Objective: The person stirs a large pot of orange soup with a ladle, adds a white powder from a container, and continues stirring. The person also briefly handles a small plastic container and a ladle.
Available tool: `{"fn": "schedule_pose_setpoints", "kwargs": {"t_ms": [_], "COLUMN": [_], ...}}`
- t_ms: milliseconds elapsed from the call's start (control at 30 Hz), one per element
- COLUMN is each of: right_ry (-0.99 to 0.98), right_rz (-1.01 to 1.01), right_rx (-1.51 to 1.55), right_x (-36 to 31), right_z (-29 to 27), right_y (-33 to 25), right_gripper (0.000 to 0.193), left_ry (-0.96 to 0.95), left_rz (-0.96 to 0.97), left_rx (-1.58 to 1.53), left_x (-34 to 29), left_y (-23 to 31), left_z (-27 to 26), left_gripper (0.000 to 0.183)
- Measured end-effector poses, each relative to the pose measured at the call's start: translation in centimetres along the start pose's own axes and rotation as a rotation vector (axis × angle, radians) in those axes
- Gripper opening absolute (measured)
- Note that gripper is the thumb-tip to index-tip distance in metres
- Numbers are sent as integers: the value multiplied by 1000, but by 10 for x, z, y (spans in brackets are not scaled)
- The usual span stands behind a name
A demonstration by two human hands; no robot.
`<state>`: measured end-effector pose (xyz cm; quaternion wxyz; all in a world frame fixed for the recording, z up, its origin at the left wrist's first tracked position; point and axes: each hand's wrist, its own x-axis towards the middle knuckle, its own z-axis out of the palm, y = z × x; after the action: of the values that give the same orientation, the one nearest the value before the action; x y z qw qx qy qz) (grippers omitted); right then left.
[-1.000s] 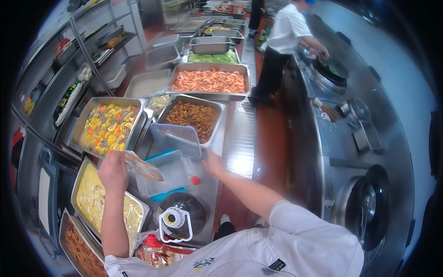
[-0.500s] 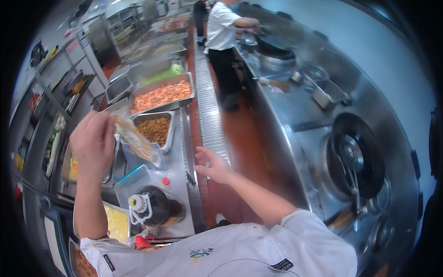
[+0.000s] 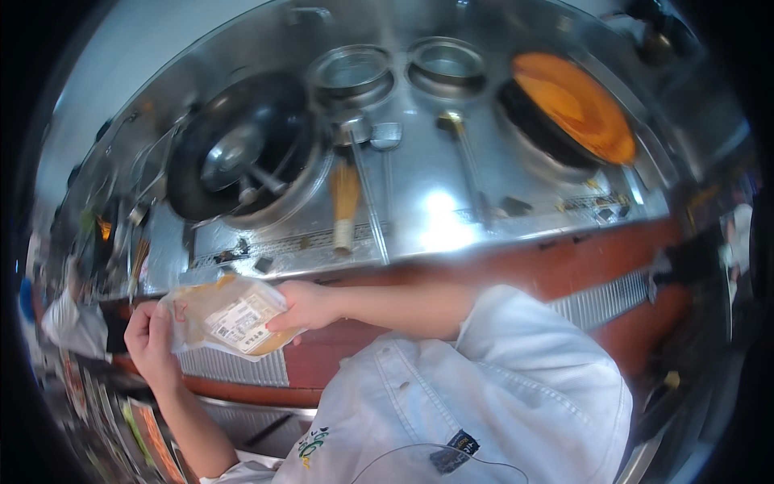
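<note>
Nearest: white shirt, then the clear plastic bag w/ tan contents & white label, held in front of the body, low, on the near side of the stove tabletop. L hand pinches its L end; R hand grips the R end, thumb on the label-side face, rest of fingers mostly hidden.

Big change: ½ sec ago bag hung from L hand only, near the food pans, R hand empty w/ fingers spread. Now both hands are on it, bag flatter, label up. So it looks better supported, prob. easier to control.

View's swung too: food pans now just a sliver, lower L; stove side fills the top. Work has shifted to that side, I'd judge.

Past the bag: red floor, then tabletop w/ straw brush, ladle & spatula. Black wok L; tilted wok w/ orange surface R. Farthest, btwn them: 2 round metal pots.
</note>
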<state>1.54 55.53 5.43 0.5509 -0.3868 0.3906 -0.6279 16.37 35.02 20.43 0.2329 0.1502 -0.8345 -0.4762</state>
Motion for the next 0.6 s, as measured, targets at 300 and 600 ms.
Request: {"fn": "schedule_pose_setpoints", "kwargs": {"t_ms": [300,600], "right_ry": [507,1483], "right_rz": [-141,-49], "right_rx": [79,-662], "right_x": [-141,-154], "right_z": [-63,-84], "right_y": [-50,-58], "right_gripper": [40,51], "left_ry": [-563,-623], "left_rz": [-190,-375], "left_rx": [-791,-770], "left_x": [24,60], "left_y": [-42,-29], "left_z": [218,357], "left_gripper": [66,42]}}
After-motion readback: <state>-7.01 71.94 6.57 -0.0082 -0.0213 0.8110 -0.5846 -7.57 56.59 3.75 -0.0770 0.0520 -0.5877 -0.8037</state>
